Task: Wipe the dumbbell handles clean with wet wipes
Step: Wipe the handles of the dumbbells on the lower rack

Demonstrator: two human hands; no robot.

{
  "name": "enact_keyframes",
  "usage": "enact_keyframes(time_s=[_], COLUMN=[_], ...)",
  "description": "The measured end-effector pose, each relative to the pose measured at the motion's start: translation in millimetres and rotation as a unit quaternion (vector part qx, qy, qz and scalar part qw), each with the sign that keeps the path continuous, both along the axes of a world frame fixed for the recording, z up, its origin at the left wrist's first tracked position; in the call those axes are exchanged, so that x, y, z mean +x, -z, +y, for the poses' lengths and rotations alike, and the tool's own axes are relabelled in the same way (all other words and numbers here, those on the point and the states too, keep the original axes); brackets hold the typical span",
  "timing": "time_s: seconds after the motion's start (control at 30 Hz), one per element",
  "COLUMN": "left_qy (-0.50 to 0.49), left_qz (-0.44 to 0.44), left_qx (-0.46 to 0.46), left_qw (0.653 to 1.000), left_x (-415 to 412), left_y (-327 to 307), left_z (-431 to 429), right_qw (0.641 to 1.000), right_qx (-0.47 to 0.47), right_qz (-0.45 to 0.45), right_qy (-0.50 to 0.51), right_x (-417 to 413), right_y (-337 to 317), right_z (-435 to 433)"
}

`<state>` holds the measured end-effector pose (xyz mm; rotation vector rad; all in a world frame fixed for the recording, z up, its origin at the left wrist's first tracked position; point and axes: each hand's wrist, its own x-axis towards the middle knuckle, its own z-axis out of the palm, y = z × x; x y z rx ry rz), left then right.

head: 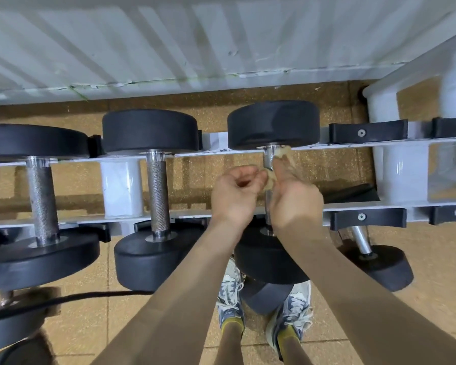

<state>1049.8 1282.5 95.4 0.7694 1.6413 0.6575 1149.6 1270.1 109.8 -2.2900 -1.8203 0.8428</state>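
Note:
Three black dumbbells lie across a white rack [221, 151]. The right one [273, 125] has its steel handle [268, 156] mostly hidden behind my hands. A crumpled, tan-stained wet wipe [283, 155] is wrapped against that handle near the far weight. My right hand [294, 196] holds the wipe on the handle, fingers reaching up along it. My left hand [234, 193] sits just left of the handle, fingers curled, pinching the wipe's lower end [269, 180]. The middle dumbbell's handle [156, 193] and the left dumbbell's handle [41, 198] are knurled and bare.
Empty black cradles [367, 133] sit on the rack to the right. A smaller dumbbell [377, 264] lies on a lower tier at right. A black cable [63, 300] crosses the tan floor at left. My shoes [231, 293] stand below. A white corrugated wall [169, 43] backs the rack.

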Motion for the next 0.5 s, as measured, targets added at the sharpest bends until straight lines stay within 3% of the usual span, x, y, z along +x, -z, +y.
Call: enact_keyframes(time_s=[0.07, 0.13, 0.2, 0.27, 0.4, 0.5], left_qy=[-0.036, -0.117, -0.185, -0.197, -0.108, -0.045], left_qz=[-0.047, -0.119, -0.183, -0.176, -0.087, -0.025], left_qx=[-0.021, -0.046, -0.052, -0.044, 0.005, 0.014], left_qw=[0.998, 0.985, 0.964, 0.963, 0.990, 0.999], left_x=[10, 16, 16, 16, 15, 11], left_y=[1, 0, -1, -2, -6, -6], left_z=[2, 7, 15, 20, 20, 11], right_qw=[0.997, 0.973, 0.942, 0.939, 0.947, 0.983], right_qx=[0.053, 0.127, 0.133, 0.084, -0.012, -0.043], right_qz=[0.039, 0.112, 0.171, 0.166, 0.181, 0.104], right_qy=[0.044, 0.154, 0.255, 0.288, 0.264, 0.142], right_x=[-3, -18, -30, -28, -10, 0], right_y=[-1, -3, -5, -1, 5, 3], right_z=[5, 11, 20, 30, 43, 26])
